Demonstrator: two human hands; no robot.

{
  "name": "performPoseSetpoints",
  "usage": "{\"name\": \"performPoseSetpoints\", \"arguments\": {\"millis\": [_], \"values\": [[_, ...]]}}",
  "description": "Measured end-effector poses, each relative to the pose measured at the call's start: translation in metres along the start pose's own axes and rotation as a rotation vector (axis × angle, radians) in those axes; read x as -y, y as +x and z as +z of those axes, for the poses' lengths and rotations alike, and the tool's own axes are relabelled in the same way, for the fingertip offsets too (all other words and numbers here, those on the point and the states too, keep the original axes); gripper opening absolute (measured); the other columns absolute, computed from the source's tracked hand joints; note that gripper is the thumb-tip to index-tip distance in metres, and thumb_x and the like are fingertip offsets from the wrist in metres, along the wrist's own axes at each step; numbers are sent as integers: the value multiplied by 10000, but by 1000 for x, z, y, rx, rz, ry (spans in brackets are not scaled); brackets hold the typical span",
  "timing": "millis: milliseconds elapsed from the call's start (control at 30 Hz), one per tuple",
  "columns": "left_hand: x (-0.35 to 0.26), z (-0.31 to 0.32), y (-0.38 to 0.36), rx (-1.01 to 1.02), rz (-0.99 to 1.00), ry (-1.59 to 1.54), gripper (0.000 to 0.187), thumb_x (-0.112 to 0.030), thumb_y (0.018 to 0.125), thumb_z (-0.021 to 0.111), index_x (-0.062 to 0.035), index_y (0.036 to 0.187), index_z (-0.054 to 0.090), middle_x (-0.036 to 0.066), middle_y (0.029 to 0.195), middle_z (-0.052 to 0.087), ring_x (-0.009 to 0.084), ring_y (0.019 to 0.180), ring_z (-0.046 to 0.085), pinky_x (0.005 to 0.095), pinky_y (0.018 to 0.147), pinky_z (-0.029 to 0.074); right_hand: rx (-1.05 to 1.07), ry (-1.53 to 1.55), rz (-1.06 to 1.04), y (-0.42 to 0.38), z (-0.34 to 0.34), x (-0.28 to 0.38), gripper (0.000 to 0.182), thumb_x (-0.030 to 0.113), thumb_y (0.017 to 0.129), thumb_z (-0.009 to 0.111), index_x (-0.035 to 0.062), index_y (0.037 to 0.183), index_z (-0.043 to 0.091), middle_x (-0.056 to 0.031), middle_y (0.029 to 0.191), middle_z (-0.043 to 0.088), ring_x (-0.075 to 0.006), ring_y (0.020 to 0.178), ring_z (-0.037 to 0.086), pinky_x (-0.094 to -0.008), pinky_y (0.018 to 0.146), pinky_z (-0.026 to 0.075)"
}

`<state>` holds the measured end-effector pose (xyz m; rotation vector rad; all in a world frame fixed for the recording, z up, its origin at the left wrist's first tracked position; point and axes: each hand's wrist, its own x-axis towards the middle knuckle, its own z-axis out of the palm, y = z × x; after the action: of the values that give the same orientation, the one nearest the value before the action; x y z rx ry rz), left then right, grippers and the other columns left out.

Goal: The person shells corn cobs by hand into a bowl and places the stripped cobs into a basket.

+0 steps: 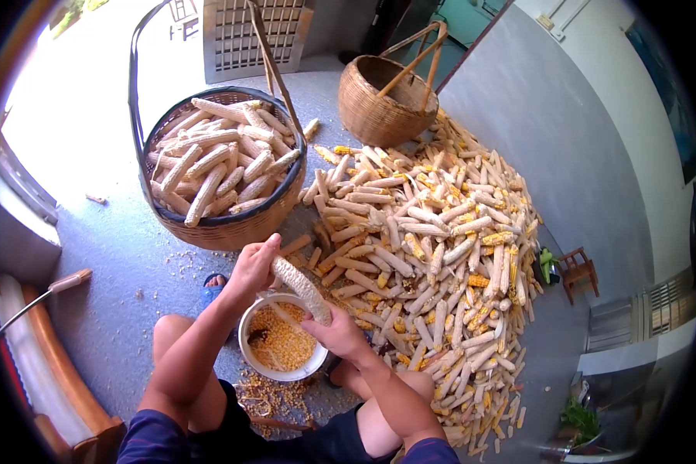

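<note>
A pale, stripped corn cob [301,288] slants over a white bucket [245,340] between my knees. My right hand [339,332] is wrapped around the cob's lower end. At its upper end my left hand [254,269] is closed, its fingers partly hidden behind the cob and the hand itself. Yellow corn kernels [286,348] lie in the bucket, and a narrow pale bar [288,315] crosses its opening. What lies directly under the cob is hidden.
Ahead on the left stands a tall-handled basket [232,232] heaped with bare cobs. A large pile of cobs [441,255], some with yellow kernels, spreads to the right. Behind it sits another wicker basket [379,116]. Loose kernels [274,394] litter the floor below the bucket.
</note>
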<state>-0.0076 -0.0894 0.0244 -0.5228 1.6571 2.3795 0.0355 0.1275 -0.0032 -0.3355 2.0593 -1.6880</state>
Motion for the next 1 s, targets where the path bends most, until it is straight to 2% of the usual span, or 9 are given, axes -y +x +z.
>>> {"name": "performPoseSetpoints", "arguments": {"millis": [167,300,367,433,533,600,700,867,1000], "values": [[-36,-21,-8,297,-92,75,417,-425,976,521,-44,829,608,-36,536,459,33,360,318,218,327,199,198,318,134,15,0,26,259,164,901,668,47,1087,531,-2,769,572,-60,594,520,-196,521,411],[-72,-25,5,-232,235,-276,410,-459,940,568,-80,784,588,-37,536,465,66,393,360,237,352,255,32,796,-9,28,-4,38,394,278,969,553,62,1267,412,-65,971,614,-112,820,608,-240,677,502],[-56,-91,52,103,594,-385,357,-403,974,526,-50,964,582,27,674,556,146,635,579,271,636,500,-81,647,39,36,-12,12,324,243,975,536,51,1226,465,-56,938,624,-112,780,608,-233,664,499],[-61,-88,55,-128,591,-560,426,-340,978,542,-29,1266,510,126,1143,565,239,1090,549,370,1010,427,-44,386,62,43,-16,-36,257,206,982,509,37,1176,503,-44,878,623,-102,755,609,-218,659,495],[8,-150,87,-310,520,-173,346,-125,996,484,-9,1321,456,150,1259,500,223,1146,505,336,971,431,0,233,174,35,-20,-99,242,228,950,546,32,1087,581,-67,855,656,-141,766,635,-268,673,514],[-12,-96,37,-419,489,183,367,-115,985,449,2,1333,461,154,1222,541,217,1108,524,322,947,425,162,-519,217,26,-41,-151,261,264,877,604,49,1021,642,-114,894,690,-199,801,658,-339,714,525],[-23,-46,19,-308,448,-40,436,-196,958,484,25,1334,465,150,1205,562,230,1109,533,312,954,410,402,-1124,568,24,-112,-182,252,219,795,592,65,957,708,-177,943,690,-311,891,670,-410,776,525],[-2,-20,11,-202,350,57,461,-166,923,506,6,1349,471,115,1180,576,178,1119,536,323,963,417,-148,-935,798,45,-167,-227,269,124,829,571,42,1065,673,-208,999,675,-363,997,632,-438,841,503],[-4,-9,5,-364,233,-11,376,-121,945,465,-3,1298,516,90,1094,608,169,1020,573,309,909,451,-303,-928,361,92,-153,-270,429,59,854,553,60,1282,523,-200,1333,497,-387,1071,590,-449,908,477]]}}
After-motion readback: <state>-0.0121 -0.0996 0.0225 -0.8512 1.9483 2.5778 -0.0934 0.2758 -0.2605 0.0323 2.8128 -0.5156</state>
